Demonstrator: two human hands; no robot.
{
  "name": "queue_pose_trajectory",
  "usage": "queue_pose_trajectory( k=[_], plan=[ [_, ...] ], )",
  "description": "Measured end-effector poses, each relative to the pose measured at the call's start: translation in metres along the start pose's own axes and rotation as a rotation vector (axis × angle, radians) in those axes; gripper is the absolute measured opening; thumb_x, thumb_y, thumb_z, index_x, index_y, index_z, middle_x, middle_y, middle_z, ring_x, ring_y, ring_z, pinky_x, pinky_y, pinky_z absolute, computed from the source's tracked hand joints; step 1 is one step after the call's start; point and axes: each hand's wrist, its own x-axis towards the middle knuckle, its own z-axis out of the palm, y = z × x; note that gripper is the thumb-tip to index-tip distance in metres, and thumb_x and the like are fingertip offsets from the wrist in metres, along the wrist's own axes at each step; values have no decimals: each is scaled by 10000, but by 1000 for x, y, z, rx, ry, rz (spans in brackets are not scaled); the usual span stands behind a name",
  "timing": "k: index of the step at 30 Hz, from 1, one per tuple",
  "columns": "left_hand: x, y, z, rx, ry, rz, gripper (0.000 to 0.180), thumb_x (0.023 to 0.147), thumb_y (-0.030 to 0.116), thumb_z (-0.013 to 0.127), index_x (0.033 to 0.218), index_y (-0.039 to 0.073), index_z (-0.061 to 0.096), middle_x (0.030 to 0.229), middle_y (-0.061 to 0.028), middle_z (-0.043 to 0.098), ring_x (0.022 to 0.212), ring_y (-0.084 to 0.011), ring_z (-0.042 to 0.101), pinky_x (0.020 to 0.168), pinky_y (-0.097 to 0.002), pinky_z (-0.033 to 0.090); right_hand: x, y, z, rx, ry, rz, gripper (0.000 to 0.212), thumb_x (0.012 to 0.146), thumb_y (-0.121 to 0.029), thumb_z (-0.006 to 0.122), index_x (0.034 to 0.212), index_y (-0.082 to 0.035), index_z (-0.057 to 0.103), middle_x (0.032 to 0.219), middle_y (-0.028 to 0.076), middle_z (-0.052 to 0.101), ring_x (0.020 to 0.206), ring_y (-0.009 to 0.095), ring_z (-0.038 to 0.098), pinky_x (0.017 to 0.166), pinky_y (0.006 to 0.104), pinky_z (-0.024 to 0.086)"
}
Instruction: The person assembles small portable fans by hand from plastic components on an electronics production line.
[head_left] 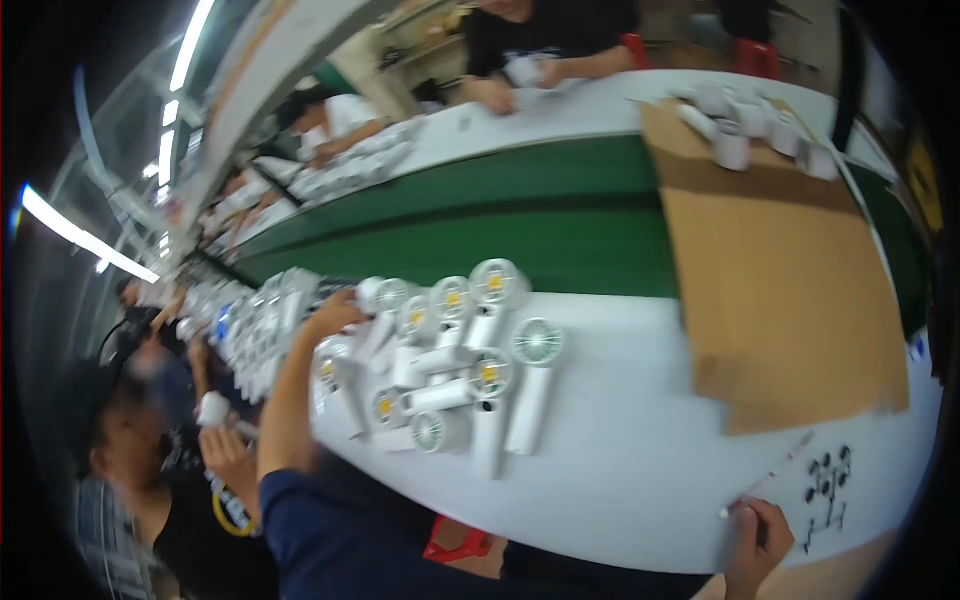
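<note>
My left hand (338, 314) reaches out to the far left of a group of white handheld fans. Its fingers are bent round the head of one white handheld fan (369, 294), though blur softens the grip. Several more fans lie jumbled beside it, some showing yellow centres, such as this fan (490, 373), and one with a round grille (538, 342). At the table's near right edge, my right hand (760, 540) has its fingers closed by the lower end of a thin red-and-white stick (768, 474), seemingly pinching it. Black round parts on a branching frame (829, 484) lie just right of that hand.
A brown cardboard sheet (780, 290) covers the right side, with white cylindrical parts (732, 150) at its far end. A green belt (500, 232) runs beyond my white table (620, 400). Co-workers sit at left and across; one at left holds a white part (213, 409).
</note>
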Motion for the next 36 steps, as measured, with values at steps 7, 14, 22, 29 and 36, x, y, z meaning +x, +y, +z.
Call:
queue_pose_trajectory(
  k=[7, 14, 22, 29, 36],
  plan=[
    [26, 221, 64, 271, 584, 749, 457, 771, 101, 595, 1205, 14, 478, 1209, -202, 549, 1147, -345, 516, 966, -385, 403, 7, -13, 11, -47, 15, -35, 69, 767, 9, 646, 830, 31, 627, 704, 87, 629, 561, 109, 542, 504, 208, 396],
    [57, 501, 254, 421, 366, 1453, 465, 736, 37, 498, 1199, 64, 528, 1241, -177, 522, 1135, -346, 509, 966, -399, 419, -2, -1, -8, -168, 175, -141, 110, 700, 3, 697, 792, -10, 637, 646, 101, 625, 495, 176, 563, 455, 248, 418],
    [123, 551, 335, 202, 419, 1549, 424, 737, 77, 633, 1147, 19, 545, 1126, -185, 561, 1091, -362, 503, 949, -422, 396, -16, -8, -88, -462, 585, 38, 85, 756, 25, 662, 835, 10, 634, 732, 111, 618, 598, 168, 566, 549, 244, 438],
    [25, 533, 283, 389, 474, 1487, 309, 909, 240, 538, 1105, 3, 505, 954, -222, 574, 878, -399, 555, 755, -445, 443, 24, -10, -121, -464, 411, 57, 114, 759, 18, 666, 866, -19, 660, 822, 91, 619, 714, 203, 599, 591, 276, 473],
    [-160, 451, 263, -482, -286, 1073, 268, 920, 209, 532, 1109, 21, 505, 749, 16, 526, 617, -23, 498, 504, -201, 407, 67, 20, -118, -702, 67, -260, 200, 699, 5, 673, 890, -53, 667, 827, 29, 596, 740, 205, 572, 613, 306, 483]
  ],
)
